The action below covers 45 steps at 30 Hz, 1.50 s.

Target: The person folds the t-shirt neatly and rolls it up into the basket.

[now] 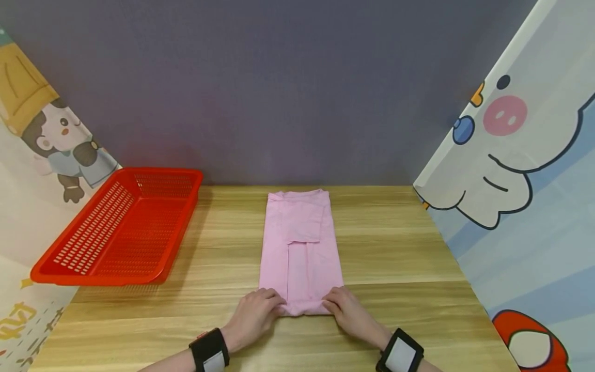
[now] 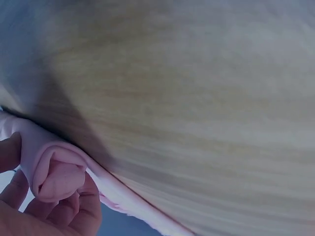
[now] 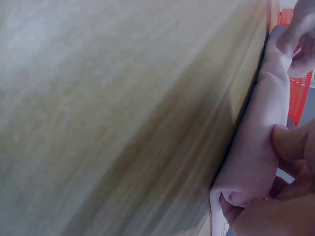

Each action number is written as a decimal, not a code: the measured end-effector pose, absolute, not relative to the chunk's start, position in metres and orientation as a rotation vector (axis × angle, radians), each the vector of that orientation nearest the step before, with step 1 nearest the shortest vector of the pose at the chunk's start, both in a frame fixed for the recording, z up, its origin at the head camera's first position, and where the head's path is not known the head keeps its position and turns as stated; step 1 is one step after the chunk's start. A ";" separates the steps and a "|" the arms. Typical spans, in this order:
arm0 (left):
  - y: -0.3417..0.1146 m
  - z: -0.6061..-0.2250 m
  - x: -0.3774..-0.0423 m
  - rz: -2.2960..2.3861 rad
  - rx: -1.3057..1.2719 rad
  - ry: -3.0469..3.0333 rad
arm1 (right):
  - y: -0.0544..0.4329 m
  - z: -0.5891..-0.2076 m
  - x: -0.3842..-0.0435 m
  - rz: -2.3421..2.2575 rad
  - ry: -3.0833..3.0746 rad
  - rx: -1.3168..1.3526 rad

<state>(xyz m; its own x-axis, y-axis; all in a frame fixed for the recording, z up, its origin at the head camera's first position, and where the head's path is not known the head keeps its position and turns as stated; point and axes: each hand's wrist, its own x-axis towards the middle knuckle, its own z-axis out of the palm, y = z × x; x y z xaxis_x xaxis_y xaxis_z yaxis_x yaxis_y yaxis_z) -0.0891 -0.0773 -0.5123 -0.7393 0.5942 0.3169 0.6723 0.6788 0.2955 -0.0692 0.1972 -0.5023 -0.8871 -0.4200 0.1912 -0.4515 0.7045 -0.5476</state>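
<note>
A pink garment, folded into a long narrow strip, lies flat with its far end toward the grey back panel. Its near edge is turned up into a roll. My left hand grips the left end of that roll; in the left wrist view the fingers curl round its spiralled end. On the other side my right hand holds the right end, and in the right wrist view the thumb presses on the rolled cloth. Both wrists wear black bands.
A red plastic basket with perforated walls stands at the left of the wood-grain table. The grey panel rises behind the table. Cartoon-printed sheets border it on the left and right.
</note>
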 end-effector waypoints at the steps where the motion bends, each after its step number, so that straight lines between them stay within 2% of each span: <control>1: -0.077 -0.512 -0.090 -0.629 -1.019 -2.712 | 0.197 -0.503 -0.068 0.929 -2.849 0.723; 8: -0.077 -0.506 -0.100 -0.923 -0.910 -2.902 | 0.195 -0.506 -0.059 0.758 -2.829 0.705; 16: -0.075 -0.501 -0.108 -1.070 -0.823 -3.007 | 0.197 -0.515 -0.060 0.366 -2.657 0.826; 25: -0.072 -0.498 -0.106 -1.065 -0.775 -3.004 | 0.194 -0.514 -0.063 0.377 -2.615 0.822; 32: -0.071 -0.501 -0.100 -0.880 -0.822 -2.936 | 0.191 -0.515 -0.067 0.631 -2.638 0.771; 40: -0.072 -0.504 -0.084 -0.183 -0.922 -2.772 | 0.197 -0.512 -0.078 0.892 -2.729 0.812; 45: -0.074 -0.505 -0.080 -0.082 -0.932 -2.696 | 0.202 -0.505 -0.084 1.032 -2.835 0.818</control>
